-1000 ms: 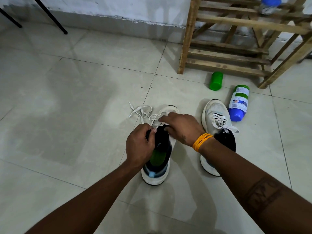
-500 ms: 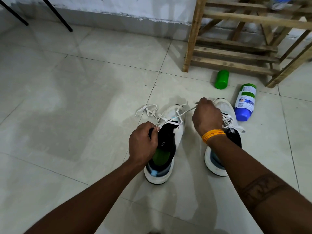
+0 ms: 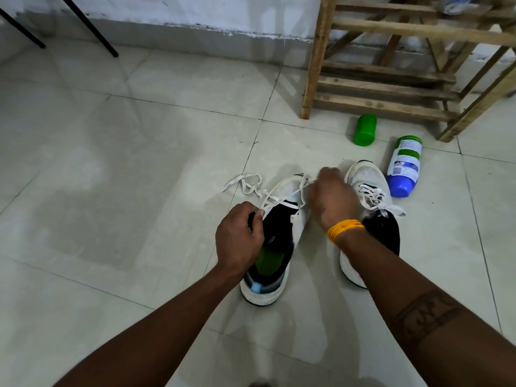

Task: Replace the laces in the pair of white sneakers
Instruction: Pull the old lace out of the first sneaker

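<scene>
Nearest the wearer, the left hand (image 3: 240, 241) is closed over the collar and tongue of the left sneaker (image 3: 275, 241), pinning it to the tiled floor (image 3: 111, 191), with the fingertips seemingly pinching a bit of lace at the top eyelet. To draw the lace (image 3: 252, 188) out cleanly, that hand should bear straight down so the shoe cannot slide or tip, while the pull runs along the line of the eyelets, one crossing at a time, not sideways across the upper. Just beyond, the right hand (image 3: 333, 196) is fisted and motion-blurred above the toe, a taut strand running from it to the eyelets; how it grips the strand cannot be made out. This shoe is white with a black lining and green insole, its lace mostly loosened and trailing in loops off the toe to the left. The right sneaker (image 3: 368, 216) stands just beside it, laced and knotted. Farther off, a blue bottle (image 3: 403, 166) and green cap (image 3: 365, 129) lie before the wooden rack (image 3: 391, 79).
</scene>
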